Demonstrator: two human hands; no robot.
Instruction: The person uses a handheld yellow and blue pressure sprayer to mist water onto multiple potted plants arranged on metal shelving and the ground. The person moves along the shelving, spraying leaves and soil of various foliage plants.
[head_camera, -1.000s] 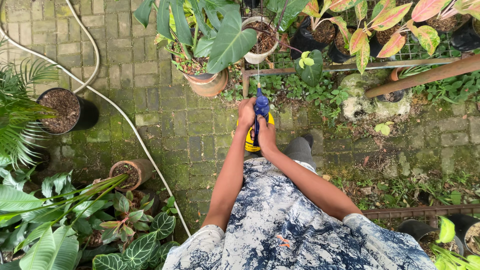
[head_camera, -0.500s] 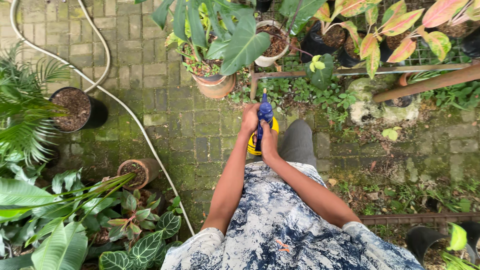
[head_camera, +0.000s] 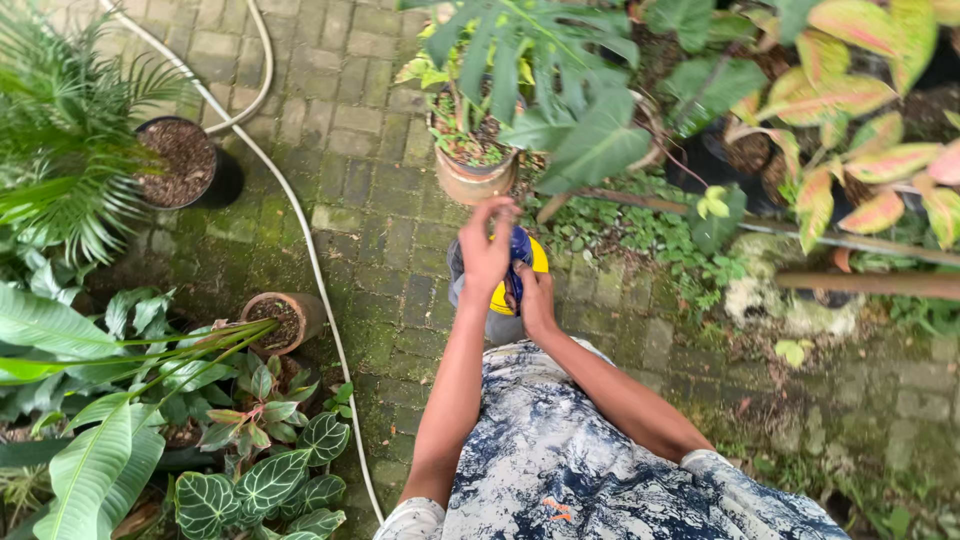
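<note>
I hold a blue and yellow spray bottle (head_camera: 527, 255) in front of my body, over the mossy brick paving (head_camera: 380, 230). My left hand (head_camera: 487, 250) is closed over its top, fingers lifted. My right hand (head_camera: 537, 302) grips the bottle's side from below. Most of the bottle is hidden behind both hands. Just beyond it stands a terracotta pot (head_camera: 475, 180) with a large-leaved green plant (head_camera: 560, 90).
A white hose (head_camera: 300, 230) snakes across the paving on the left. A black pot (head_camera: 185, 160) and a small terracotta pot (head_camera: 285, 318) stand among leafy plants at the left. Pink-and-green-leaved plants (head_camera: 850, 100) and a brown pole (head_camera: 870, 283) fill the right.
The view has moved closer to the potted plant. The bottle sits lower and nearer my body, and my left hand has shifted onto its top.
</note>
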